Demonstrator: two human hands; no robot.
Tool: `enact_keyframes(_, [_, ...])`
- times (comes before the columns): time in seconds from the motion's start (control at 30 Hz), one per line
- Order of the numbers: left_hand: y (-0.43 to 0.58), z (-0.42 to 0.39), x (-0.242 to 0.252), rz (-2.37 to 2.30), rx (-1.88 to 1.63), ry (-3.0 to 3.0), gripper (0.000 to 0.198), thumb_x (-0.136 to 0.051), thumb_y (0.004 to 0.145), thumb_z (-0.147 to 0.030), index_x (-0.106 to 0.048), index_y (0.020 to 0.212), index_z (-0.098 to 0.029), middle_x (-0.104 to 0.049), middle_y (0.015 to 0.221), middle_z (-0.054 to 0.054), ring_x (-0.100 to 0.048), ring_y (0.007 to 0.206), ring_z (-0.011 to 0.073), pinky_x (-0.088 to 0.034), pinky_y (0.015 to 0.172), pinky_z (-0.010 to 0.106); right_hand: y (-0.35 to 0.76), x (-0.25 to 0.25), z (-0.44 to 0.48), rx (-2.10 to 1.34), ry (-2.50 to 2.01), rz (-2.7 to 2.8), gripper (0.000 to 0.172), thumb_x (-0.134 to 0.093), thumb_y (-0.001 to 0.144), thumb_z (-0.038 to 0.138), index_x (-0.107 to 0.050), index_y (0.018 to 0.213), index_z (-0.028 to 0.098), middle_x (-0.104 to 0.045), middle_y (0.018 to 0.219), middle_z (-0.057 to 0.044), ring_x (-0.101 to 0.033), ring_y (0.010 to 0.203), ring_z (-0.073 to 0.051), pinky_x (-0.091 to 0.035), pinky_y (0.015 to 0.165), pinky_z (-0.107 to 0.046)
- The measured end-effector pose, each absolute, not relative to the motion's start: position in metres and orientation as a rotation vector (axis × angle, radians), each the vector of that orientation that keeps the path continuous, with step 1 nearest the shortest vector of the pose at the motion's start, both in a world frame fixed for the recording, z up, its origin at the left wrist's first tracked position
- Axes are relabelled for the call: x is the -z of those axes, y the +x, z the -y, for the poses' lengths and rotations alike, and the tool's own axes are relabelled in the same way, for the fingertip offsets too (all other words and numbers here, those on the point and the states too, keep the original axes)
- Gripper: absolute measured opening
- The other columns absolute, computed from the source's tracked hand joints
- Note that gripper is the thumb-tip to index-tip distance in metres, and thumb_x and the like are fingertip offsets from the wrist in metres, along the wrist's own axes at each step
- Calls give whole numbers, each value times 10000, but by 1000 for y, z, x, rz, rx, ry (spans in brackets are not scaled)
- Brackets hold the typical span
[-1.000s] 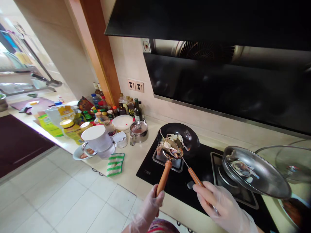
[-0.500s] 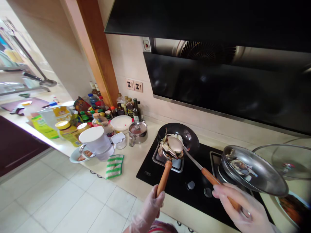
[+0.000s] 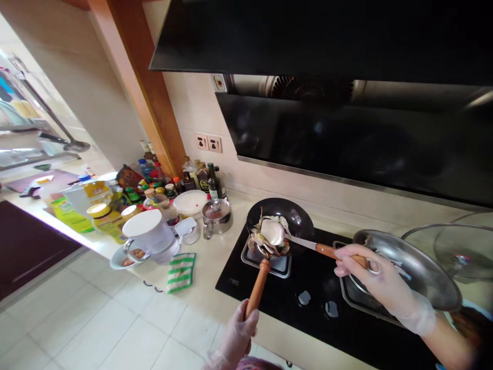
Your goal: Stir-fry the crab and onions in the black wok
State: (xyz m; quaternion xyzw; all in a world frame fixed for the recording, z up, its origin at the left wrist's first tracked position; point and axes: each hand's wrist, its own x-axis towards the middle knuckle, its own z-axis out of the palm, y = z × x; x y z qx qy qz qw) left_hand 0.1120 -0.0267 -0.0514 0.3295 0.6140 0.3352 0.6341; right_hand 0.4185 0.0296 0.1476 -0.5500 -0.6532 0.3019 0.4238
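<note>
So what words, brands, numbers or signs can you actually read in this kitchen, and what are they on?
None reads clearly.
Cooktop: pale marking near its front left corner, too small and blurred.
Yellow-lidded jar: printed label, blurred.
Yellow-green package: print blurred.
Dark green bottle: label too small.
Red-and-dark bag: lettering too blurred.

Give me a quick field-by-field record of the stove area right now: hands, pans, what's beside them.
left hand: gloved, closed around the wooden wok handle
right hand: gloved, gripping the spatula by its wooden handle
wok: dark, over the left burner, holding crab pieces
spatula head: over the crab pieces; contact unclear
second pan: silver, over the right burner, contents partly hidden by the right hand
left of stove: green-and-white striped cloth, pitcher
</note>
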Motion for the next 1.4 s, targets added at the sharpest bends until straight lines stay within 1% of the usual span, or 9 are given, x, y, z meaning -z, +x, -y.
enact_keyframes(0.13, [114,26,51,-1412,-770,740,1182,-562,586,-808,-217,1429,-55,-507,515,-88,-304,271,49,-115,334,223,408,-151,-38,-756,-1379,1733,315,-628,863,496,-688,958,202,-733,727,-55,-729,676,-208,-603,690,-306])
enact_keyframes(0.27, [117,26,49,-1470,-777,734,1202,-509,565,-834,-224,1426,-45,-478,479,-108,-260,258,47,-87,335,235,394,-139,-28,-583,-1212,2046,155,-560,907,307,-686,972,246,-739,852,-30,-711,690,-149,-573,637,-227])
enact_keyframes(0.47, [116,28,32,-1450,-739,777,1175,-536,580,-795,-222,1419,-34,-497,512,-105,-296,285,43,-119,343,231,390,-98,-18,-115,-1026,2343,256,-450,929,138,-671,1026,222,-684,785,0,-599,499,-81,-498,535,-181])
enact_keyframes(0.57, [116,29,38,-1453,-761,748,1188,-525,573,-815,-214,1422,-44,-492,501,-109,-273,271,40,-101,339,227,396,-86,-14,47,-993,2331,278,-446,917,108,-681,1019,215,-686,791,-9,-612,497,-83,-502,530,-180])
enact_keyframes(0.77, [114,31,62,-1460,-827,738,1058,-549,640,-790,-301,1399,-97,-504,507,-100,-272,264,33,-88,335,215,421,-93,5,84,-979,2079,324,-578,861,83,-658,1129,247,-734,904,-26,-716,688,-136,-585,687,-217])
enact_keyframes(0.9, [113,31,71,-1456,-842,767,966,-542,702,-748,-319,1384,-100,-513,521,-98,-276,262,32,-95,333,206,428,-92,5,72,-996,1981,359,-613,844,57,-647,1141,257,-744,912,-21,-728,745,-153,-600,748,-249])
enact_keyframes(1.13, [112,31,81,-1452,-835,775,944,-536,704,-747,-328,1375,-117,-508,516,-107,-276,255,33,-101,318,203,420,-69,-1,-50,-1035,1972,270,-578,888,88,-650,1093,249,-727,885,-23,-726,719,-140,-604,716,-227])
enact_keyframes(1.27, [110,31,79,-1436,-836,778,941,-521,718,-728,-301,1391,-108,-509,525,-106,-282,264,34,-109,323,203,422,-75,8,-186,-1055,1927,241,-581,899,116,-641,1089,253,-747,894,-17,-741,726,-147,-610,717,-216])
enact_keyframes(1.4, [106,33,83,-1425,-835,789,968,-516,707,-736,-289,1395,-94,-515,532,-102,-284,264,34,-112,320,206,418,-75,2,-176,-1093,1808,191,-604,893,153,-662,1054,238,-764,876,-23,-748,722,-159,-613,713,-219])
